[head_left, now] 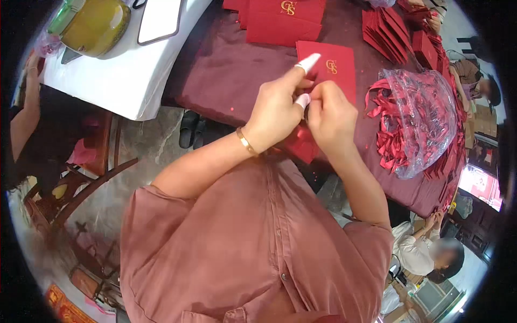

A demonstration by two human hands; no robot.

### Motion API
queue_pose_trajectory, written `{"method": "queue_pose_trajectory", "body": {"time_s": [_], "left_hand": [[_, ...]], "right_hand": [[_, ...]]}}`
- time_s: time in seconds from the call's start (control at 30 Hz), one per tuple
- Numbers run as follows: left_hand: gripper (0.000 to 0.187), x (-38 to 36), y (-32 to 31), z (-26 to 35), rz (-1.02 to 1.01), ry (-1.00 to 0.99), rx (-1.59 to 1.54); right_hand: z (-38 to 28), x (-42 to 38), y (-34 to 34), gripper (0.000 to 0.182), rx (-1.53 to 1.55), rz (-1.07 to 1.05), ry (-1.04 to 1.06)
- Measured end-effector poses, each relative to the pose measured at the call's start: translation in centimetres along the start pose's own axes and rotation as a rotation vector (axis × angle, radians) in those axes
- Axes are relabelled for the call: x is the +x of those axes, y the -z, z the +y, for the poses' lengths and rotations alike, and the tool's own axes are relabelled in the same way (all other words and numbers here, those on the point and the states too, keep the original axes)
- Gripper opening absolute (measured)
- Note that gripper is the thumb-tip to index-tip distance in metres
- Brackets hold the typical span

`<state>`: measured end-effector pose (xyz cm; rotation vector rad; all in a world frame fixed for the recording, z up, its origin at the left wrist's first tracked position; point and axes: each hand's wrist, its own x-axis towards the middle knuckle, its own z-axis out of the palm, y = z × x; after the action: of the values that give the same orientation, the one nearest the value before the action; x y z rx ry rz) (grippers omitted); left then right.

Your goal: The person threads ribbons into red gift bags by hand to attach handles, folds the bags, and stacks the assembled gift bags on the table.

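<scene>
In the head view, a red paper gift bag (pixel 342 59) with gold lettering lies under and between my two hands at the table's near edge. My left hand (pixel 277 107) is closed at the bag's edge, its index finger stretched across the bag. White covers sit on that finger and on the thumb. My right hand (pixel 331 116) pinches close against my left thumb; whatever is between its fingertips is hidden. A red piece (pixel 301 145) hangs below the hands. Right of them, a clear plastic bag (pixel 425 121) holds many red ribbons.
Flat red gift bags (pixel 285 27) lie at the back, with another fanned stack (pixel 385 35) to the right. At left, a white table (pixel 121 81) bears a jar (pixel 97 27) and a phone (pixel 160 19). Other people (pixel 425 247) sit at right; another person's arm (pixel 27 102) shows at left.
</scene>
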<state>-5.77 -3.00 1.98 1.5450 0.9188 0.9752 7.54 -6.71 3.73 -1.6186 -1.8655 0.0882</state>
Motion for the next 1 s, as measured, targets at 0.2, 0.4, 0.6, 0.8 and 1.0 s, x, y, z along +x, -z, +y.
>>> {"method": "queue_pose_trajectory", "body": {"time_s": [0.2,0.4,0.6,0.8,1.0], "left_hand": [[0.062,0.0,0.4,0.2,-0.037,0.081,-0.076],[0.064,0.3,1.7,0.1,-0.055,0.269,-0.358],[0.064,1.6,3.8,-0.7,0.131,0.261,-0.674],[0.064,1.6,4.7,0.6,-0.149,0.211,-0.447],[0.073,2.6,4.4,1.0,-0.051,-0.144,0.043]], "right_hand": [[1.1,1.4,0.7,0.020,0.138,-0.215,-0.254],[3.2,2.5,2.4,0.037,0.532,-0.234,-0.505],[7.9,-0.8,2.2,0.032,0.838,-0.206,-0.619],[8.8,-1.3,2.0,0.032,1.238,-0.101,-0.733],[7.5,-0.8,2.3,0.026,1.222,-0.089,-0.698]]}}
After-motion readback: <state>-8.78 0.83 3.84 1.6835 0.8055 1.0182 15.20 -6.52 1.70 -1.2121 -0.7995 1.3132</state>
